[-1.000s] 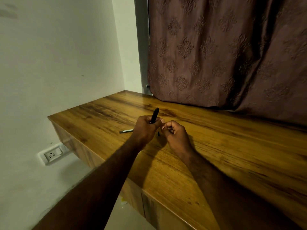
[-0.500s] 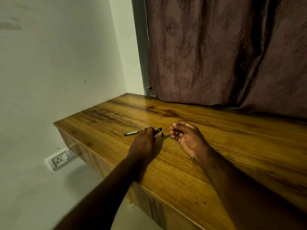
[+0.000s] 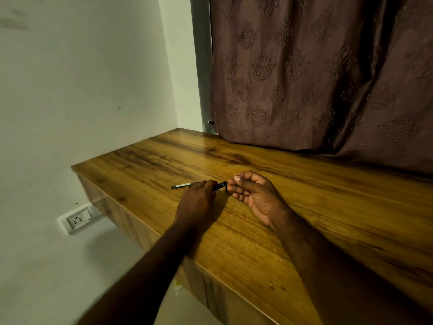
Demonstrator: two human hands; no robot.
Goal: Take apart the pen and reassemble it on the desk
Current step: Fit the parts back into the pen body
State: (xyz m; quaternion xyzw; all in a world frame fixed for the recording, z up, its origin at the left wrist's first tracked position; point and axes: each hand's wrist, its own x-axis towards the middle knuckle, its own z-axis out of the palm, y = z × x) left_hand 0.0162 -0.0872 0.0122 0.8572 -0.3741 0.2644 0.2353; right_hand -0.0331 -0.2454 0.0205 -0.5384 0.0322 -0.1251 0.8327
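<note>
A black pen barrel (image 3: 220, 185) lies low on the wooden desk (image 3: 304, 207), and my left hand (image 3: 199, 202) rests palm-down over it with fingers on its rear part. A thin grey-and-white refill (image 3: 181, 186) lies on the desk just left of that hand. My right hand (image 3: 255, 195) lies palm-up beside the barrel's right end, fingers curled, fingertips close to a tiny dark pen part (image 3: 226, 189) on the desk. Whether the right fingers pinch anything is hidden.
A brown patterned curtain (image 3: 316, 78) hangs behind the desk. A white wall (image 3: 82, 90) stands to the left with a socket (image 3: 77, 219) below the desk's left edge. The desk's front edge runs diagonally under my forearms.
The left hand has lowered the barrel from upright to flat on the desk. The right hand turned palm-up and has moved back close to the barrel's end.
</note>
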